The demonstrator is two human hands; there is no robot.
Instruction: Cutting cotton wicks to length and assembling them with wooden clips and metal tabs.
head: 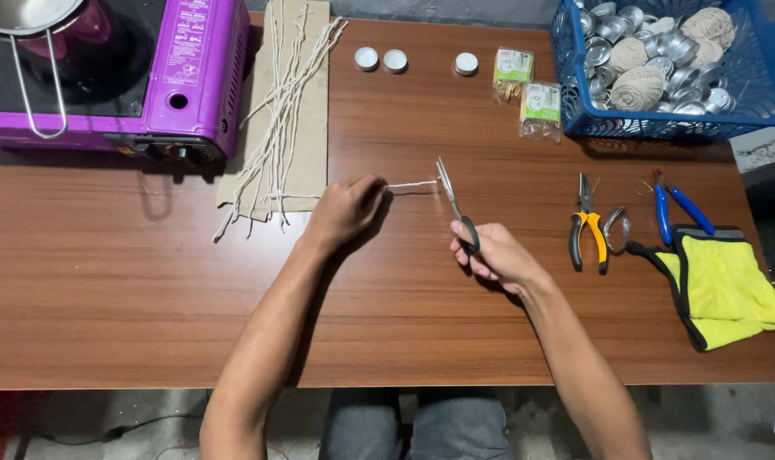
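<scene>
My left hand pinches a short white wick string and holds it out level to the right above the brown table. In my right hand is a pair of scissors, fingers through the black handle. The blades point up and away, and they meet the free end of the string. More white strings lie in a loose bundle on a sheet of cardboard behind my left hand.
A purple portable stove with a metal pot stands at the back left. Three small tealight cups, two packets and a blue basket of metal cups and twine balls sit at the back. Pliers, blue-handled pliers and a yellow cloth lie right.
</scene>
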